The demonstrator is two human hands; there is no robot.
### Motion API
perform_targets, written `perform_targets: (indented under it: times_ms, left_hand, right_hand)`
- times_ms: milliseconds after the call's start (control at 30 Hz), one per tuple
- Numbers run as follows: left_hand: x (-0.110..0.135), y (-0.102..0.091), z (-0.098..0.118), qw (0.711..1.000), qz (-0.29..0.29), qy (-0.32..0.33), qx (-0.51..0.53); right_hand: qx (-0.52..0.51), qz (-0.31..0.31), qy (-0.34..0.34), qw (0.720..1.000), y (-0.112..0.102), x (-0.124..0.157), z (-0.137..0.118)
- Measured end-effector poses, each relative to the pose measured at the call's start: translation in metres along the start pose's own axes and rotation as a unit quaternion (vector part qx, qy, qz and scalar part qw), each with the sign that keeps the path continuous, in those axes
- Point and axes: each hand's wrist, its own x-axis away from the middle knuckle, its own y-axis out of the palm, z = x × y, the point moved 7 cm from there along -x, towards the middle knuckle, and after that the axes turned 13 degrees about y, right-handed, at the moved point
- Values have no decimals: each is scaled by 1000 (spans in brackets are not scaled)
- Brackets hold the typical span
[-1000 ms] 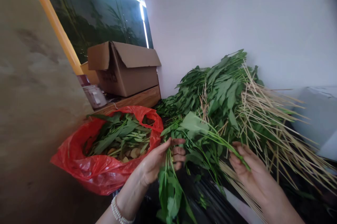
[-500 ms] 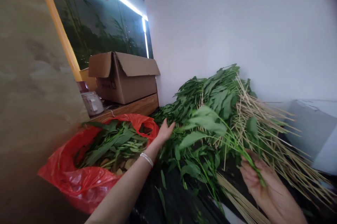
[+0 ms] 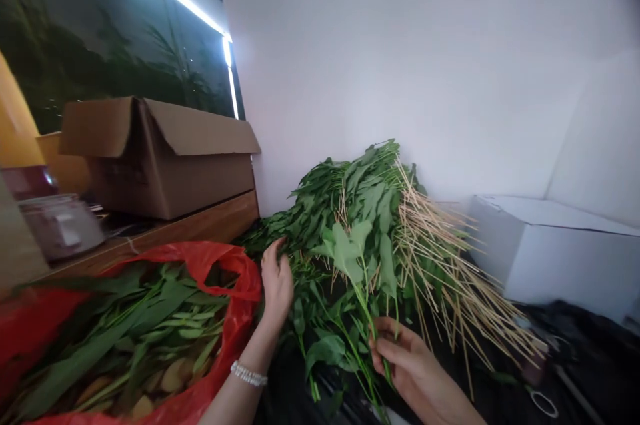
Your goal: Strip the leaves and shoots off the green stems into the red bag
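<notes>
My right hand [image 3: 403, 355] pinches a few leafy green stems [image 3: 363, 302], their broad leaves pointing up and away from me. At the near edge of the greens, my left hand [image 3: 277, 278] is raised with thumb and fingers apart, nothing seen in it. A white beaded bracelet [image 3: 249, 374] circles that wrist. Behind both hands rises a heap of leafy greens [image 3: 345, 188], with many thin pale sticks [image 3: 450, 258] spreading from it to the right. Loose green stalks [image 3: 327, 355] lie between my hands on black plastic.
At the left, a red plastic bag [image 3: 241, 318] holds cut leaves and brownish pieces. An open cardboard box [image 3: 200, 178] rests on a wooden ledge [image 3: 220, 222], near a whitish tub [image 3: 63, 225]. A white box [image 3: 570, 252] stands at the right against the wall.
The view has turned right and come closer to the bag. My right hand has drawn nearer my left, still holding stems, now more upright. My left hand stays open.
</notes>
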Motion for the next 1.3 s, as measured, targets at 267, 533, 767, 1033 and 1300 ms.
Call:
perform_targets:
  times_ms: [267,533,767,1033,1300]
  left_hand:
    - [38,-21,96,978,27,197,56]
    - [76,-11,114,942,-56,318,96]
    - [75,13,104,933,-168,314,38]
    - [70,16,100,939,-158,304,35]
    - [70,21,94,948,-177,251,82]
  right_hand:
    - [35,120,-61,990,-14,-5,-10]
    - [207,237,-110,943,-28,1,-21]
    - [342,261,-191,882,-15,10,-32]
    - [516,317,-412,680,5,39,-45]
    - [551,314,-456,625,16,46,-43]
